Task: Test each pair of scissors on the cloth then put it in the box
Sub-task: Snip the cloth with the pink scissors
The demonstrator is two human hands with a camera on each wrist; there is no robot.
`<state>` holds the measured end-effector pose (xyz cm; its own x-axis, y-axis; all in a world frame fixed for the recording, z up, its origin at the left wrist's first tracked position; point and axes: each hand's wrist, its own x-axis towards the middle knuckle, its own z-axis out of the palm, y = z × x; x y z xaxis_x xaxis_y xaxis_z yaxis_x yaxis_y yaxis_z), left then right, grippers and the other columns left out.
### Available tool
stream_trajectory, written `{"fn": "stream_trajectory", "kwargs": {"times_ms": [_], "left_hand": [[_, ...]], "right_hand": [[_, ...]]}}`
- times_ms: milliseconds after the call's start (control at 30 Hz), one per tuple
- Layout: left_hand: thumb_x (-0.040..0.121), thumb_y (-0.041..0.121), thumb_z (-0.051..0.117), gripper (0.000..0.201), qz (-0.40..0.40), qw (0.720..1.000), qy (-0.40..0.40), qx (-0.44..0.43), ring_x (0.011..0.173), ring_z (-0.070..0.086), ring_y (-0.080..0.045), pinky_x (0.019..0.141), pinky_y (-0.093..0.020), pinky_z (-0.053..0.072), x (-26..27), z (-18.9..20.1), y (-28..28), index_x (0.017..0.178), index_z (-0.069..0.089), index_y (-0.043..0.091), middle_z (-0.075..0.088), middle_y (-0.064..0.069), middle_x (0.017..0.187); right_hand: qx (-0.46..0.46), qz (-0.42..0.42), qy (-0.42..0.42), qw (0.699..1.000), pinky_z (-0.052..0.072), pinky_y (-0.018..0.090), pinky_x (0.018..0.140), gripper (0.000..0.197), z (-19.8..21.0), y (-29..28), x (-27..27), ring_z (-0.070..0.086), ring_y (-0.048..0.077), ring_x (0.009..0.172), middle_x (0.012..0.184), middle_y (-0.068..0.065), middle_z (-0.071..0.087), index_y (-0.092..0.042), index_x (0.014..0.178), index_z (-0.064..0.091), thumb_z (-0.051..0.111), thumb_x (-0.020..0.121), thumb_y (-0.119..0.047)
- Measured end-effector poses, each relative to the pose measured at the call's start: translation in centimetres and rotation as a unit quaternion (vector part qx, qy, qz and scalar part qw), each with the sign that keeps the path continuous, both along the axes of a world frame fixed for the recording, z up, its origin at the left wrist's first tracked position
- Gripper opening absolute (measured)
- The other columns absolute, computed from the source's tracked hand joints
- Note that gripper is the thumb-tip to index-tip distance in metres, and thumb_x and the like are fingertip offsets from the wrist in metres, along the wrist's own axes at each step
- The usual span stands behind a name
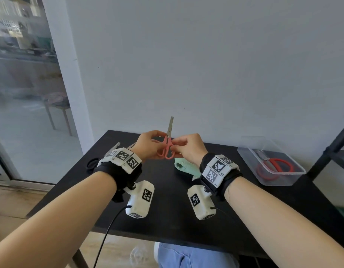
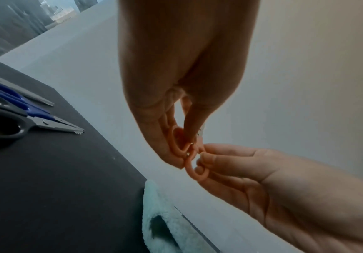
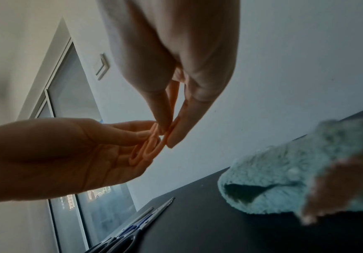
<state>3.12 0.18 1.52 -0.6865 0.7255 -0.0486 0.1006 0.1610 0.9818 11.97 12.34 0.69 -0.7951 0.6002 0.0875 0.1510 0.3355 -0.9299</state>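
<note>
Small pink-handled scissors (image 1: 168, 147) are held upright above the black table (image 1: 167, 206), blades together and pointing up. My left hand (image 1: 156, 145) pinches one finger ring (image 2: 179, 142). My right hand (image 1: 177, 147) pinches the other ring (image 3: 171, 130). A crumpled mint cloth (image 1: 184, 167) lies on the table just below my right hand. At the right a clear plastic box (image 1: 283, 177) holds red-handled scissors (image 1: 273, 167). Blue-handled scissors (image 2: 13, 95) and black-handled scissors (image 2: 3, 126) lie on the table's left side.
A white wall stands right behind the table. A glass door is at the left, and a dark shelf frame (image 1: 333, 144) stands at the right beside the box. Cables hang from the wrist cameras over the table's front edge.
</note>
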Motion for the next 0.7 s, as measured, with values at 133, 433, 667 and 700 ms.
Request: {"fn": "stream_trajectory", "kwargs": {"times_ms": [133, 433, 667, 700], "left_hand": [[0.085, 0.003, 0.068, 0.016, -0.008, 1.0, -0.002, 0.015, 0.08, 0.065, -0.037, 0.081, -0.053, 0.056, 1.6, 0.0, 0.7, 0.098, 0.062, 0.011, 0.065, -0.034, 0.1], [0.087, 0.007, 0.067, 0.017, -0.029, 0.999, -0.01, 0.01, 0.053, 0.058, -0.017, 0.067, -0.034, 0.06, 2.8, -0.2, 1.6, 0.103, 0.063, 0.01, 0.061, -0.018, 0.075], [0.09, 0.017, 0.064, 0.009, -0.031, 0.999, 0.012, -0.024, 0.05, 0.053, -0.01, 0.066, -0.028, 0.056, 2.3, -0.2, 1.9, 0.097, 0.062, 0.022, 0.06, -0.012, 0.075], [0.09, 0.018, 0.064, 0.011, -0.03, 0.999, 0.017, -0.03, 0.051, 0.052, -0.011, 0.063, -0.025, 0.055, 2.2, -0.1, 1.9, 0.1, 0.062, 0.021, 0.059, -0.011, 0.074]], "right_hand": [[0.049, -0.001, -0.016, 0.999, 0.059, 0.034, 0.076, 0.014, -0.4, 0.9, 1.3, 0.07, 0.022, 0.071, 0.077, 0.008, 0.071, -0.004, 0.094, 0.074, 0.069, 0.082, 0.0], [0.138, -0.013, -0.045, 0.989, 0.058, 0.041, 0.081, 0.015, -1.0, 2.6, 3.1, 0.071, 0.022, 0.08, 0.087, 0.007, 0.075, -0.009, 0.096, 0.075, 0.068, 0.084, -0.004], [0.174, 0.006, -0.061, 0.983, 0.057, 0.04, 0.081, 0.016, -1.0, 3.4, 3.6, 0.07, 0.019, 0.083, 0.091, 0.005, 0.075, -0.013, 0.098, 0.076, 0.068, 0.085, -0.009], [0.178, 0.009, -0.064, 0.982, 0.058, 0.04, 0.081, 0.017, -0.9, 3.5, 3.7, 0.07, 0.019, 0.082, 0.092, 0.005, 0.075, -0.013, 0.098, 0.076, 0.067, 0.085, -0.007]]}}
